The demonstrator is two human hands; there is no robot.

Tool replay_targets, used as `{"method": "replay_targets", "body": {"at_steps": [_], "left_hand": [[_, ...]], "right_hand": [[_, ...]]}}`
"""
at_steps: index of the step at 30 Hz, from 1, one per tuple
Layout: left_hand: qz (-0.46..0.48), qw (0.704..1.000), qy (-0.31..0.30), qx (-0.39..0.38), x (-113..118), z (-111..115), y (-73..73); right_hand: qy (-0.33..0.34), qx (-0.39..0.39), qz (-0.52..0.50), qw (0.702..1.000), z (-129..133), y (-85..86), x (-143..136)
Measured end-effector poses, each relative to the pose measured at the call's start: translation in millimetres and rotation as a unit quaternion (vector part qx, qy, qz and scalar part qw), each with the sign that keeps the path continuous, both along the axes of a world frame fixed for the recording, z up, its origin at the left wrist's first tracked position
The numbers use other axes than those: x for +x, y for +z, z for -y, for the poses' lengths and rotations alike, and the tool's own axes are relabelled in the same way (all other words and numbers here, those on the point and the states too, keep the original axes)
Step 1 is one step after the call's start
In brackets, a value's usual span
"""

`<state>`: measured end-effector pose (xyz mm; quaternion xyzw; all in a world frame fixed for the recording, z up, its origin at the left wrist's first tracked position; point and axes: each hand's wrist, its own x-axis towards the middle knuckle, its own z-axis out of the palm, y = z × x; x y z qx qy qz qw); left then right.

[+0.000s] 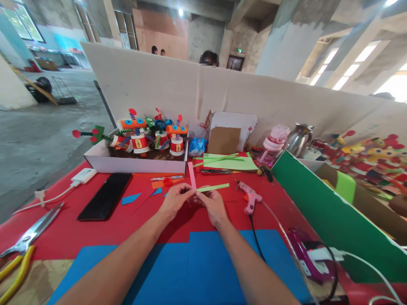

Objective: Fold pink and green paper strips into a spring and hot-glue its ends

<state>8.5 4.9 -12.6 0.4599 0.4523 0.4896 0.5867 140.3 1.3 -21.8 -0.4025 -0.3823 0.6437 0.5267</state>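
Over the red table covering, my left hand (pixel 177 198) pinches the lower end of a pink paper strip (pixel 191 175), which points up and away. Its fingertips meet those of my right hand (pixel 215 206), closed on the near end of a light green paper strip (pixel 214 187) that extends to the right. The two strips meet at a corner between my fingertips. The fingers beneath the joint are partly hidden. A pink glue gun (pixel 250 197) lies just right of my right hand, and blue paper scraps (pixel 131 198) lie left of my left hand.
A white box (pixel 136 164) of paper-cup figures stands at the back left. Nearer are a black phone (pixel 105 197) and yellow-handled scissors (pixel 27 239). Green paper (pixel 230 163) lies behind my hands. A green-sided box (pixel 333 220) and purple power strip (pixel 310 256) are at the right.
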Motion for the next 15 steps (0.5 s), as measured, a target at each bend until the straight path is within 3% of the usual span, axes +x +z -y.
{"method": "replay_targets", "body": {"at_steps": [5, 15], "left_hand": [[0.057, 0.998, 0.009, -0.029, -2.6, -0.9, -2.0], [0.048, 0.998, 0.009, -0.032, -1.1, 0.9, -0.1]], "right_hand": [[-0.003, -0.016, -0.035, 0.999, -2.2, -1.4, 3.2], [0.023, -0.042, -0.066, 0.997, 1.4, 1.7, 3.4]]}}
